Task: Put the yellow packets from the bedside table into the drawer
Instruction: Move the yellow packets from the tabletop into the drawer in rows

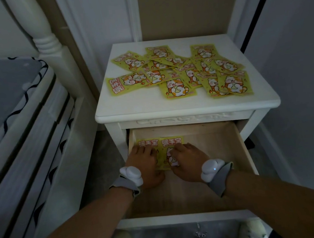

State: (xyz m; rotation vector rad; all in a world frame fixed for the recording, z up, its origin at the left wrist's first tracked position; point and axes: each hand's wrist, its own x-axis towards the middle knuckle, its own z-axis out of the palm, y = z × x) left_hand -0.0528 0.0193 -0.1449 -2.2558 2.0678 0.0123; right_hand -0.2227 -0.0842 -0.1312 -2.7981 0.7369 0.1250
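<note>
Yellow packets (178,72) lie scattered over the white table (130,106). Two more packets (172,142) lie side by side in the open drawer (212,151) below, left hand (144,160) and right hand (189,158) pressing them flat, each grip released.

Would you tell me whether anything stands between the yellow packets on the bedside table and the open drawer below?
Nothing visible does. The yellow packets lie uncovered on the bedside table, and the drawer below is pulled open, its right side bare. The left hand and right hand rest on two packets at its left.
</note>
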